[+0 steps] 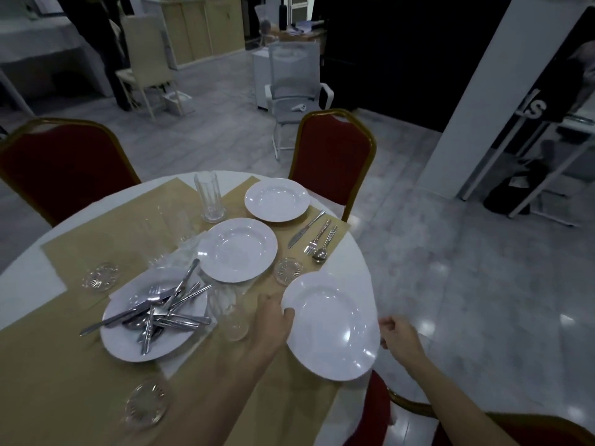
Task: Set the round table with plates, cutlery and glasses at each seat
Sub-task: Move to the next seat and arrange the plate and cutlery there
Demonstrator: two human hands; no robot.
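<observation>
My left hand (pixel 272 320) and my right hand (pixel 397 334) grip opposite rims of a white plate (pixel 331 326) at the round table's (pixel 357 262) right edge. A second white plate (pixel 237 249) sits in the middle, a third plate (pixel 277 199) at the far seat. A knife (pixel 306 233), fork (pixel 317 238) and spoon (pixel 323 249) lie right of the far plate. A pile of cutlery (pixel 161 312) fills another plate (pixel 128 346) at left. A tall glass (pixel 209 197) stands at the back, another glass (pixel 230 312) by my left hand.
Glass coasters lie at left (pixel 100 277), near the front (pixel 146 403) and by the middle plate (pixel 288 271). Tan placemats (pixel 64 365) cover the tabletop. Red chairs stand at the far left (pixel 61 169), far right (pixel 333 159) and near right (pixel 380 410).
</observation>
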